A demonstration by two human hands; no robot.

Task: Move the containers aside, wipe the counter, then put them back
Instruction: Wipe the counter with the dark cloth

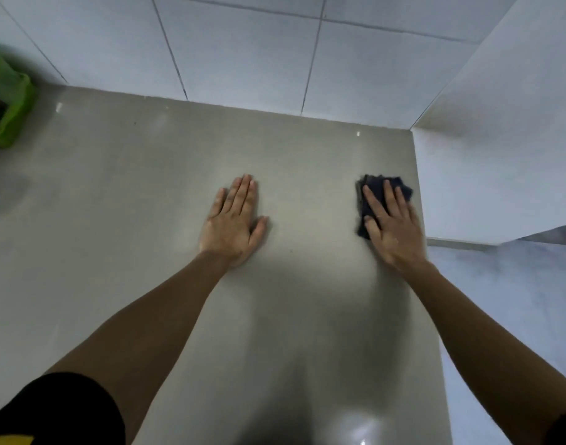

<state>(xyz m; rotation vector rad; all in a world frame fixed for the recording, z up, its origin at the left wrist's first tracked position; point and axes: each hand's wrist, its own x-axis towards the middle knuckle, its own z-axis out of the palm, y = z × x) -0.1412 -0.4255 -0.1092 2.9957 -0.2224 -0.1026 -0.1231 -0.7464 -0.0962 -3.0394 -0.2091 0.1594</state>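
Note:
My right hand (392,224) lies flat with straight fingers on a dark blue cloth (371,191), pressing it onto the grey counter (146,187) close to the counter's right edge. Most of the cloth is hidden under the palm; its far edge and left side show. My left hand (233,220) rests flat on the bare counter, fingers straight and together, about a hand's width left of the cloth. A green container (13,101) stands at the far left by the wall, partly cut off by the frame.
A white tiled wall (243,53) runs along the back of the counter. A white panel (499,139) rises at the counter's right edge, with pale floor below it. Glare shows on the counter's near part.

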